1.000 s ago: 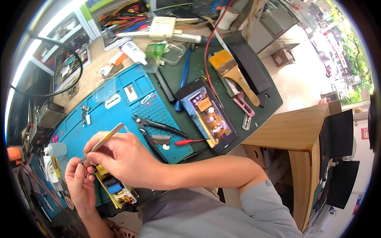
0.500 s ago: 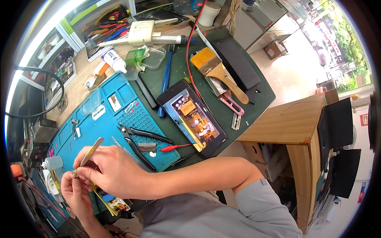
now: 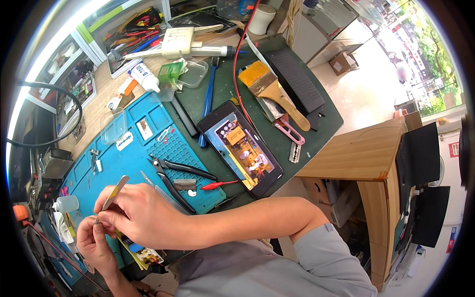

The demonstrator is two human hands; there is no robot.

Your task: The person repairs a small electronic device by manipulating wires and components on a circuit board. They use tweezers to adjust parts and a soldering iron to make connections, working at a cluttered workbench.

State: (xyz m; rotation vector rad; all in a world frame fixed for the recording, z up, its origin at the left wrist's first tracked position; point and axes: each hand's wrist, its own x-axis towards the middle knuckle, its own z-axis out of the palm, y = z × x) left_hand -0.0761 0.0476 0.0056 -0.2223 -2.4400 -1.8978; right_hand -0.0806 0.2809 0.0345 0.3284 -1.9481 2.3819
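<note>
My right hand (image 3: 138, 213) grips metal tweezers (image 3: 116, 190) above the blue silicone mat (image 3: 104, 163). Their lower end meets my left hand (image 3: 96, 247), whose fingers pinch something I cannot make out. Just behind my hands, partly hidden, is a yellow board with a blue component (image 3: 133, 247). Black flush cutters (image 3: 173, 190) and a grey metal piece (image 3: 184, 184) rest on the mat, near a red alligator clip (image 3: 212, 185). A phone (image 3: 240, 148) with a lit screen lies right of the mat.
A wide brush (image 3: 277, 96), pink cutter (image 3: 289, 128), blue-handled brush (image 3: 208, 104) and glue tube (image 3: 143, 76) lie farther back. A red cable (image 3: 236, 84) crosses the green bench. A tool tray (image 3: 133, 37) stands behind, a wooden desk (image 3: 346, 158) at the right.
The whole view has shifted as my head moved. Both hands have moved slightly toward me relative to the mat, the tweezers still in my right hand. The last half second shows little difference.
</note>
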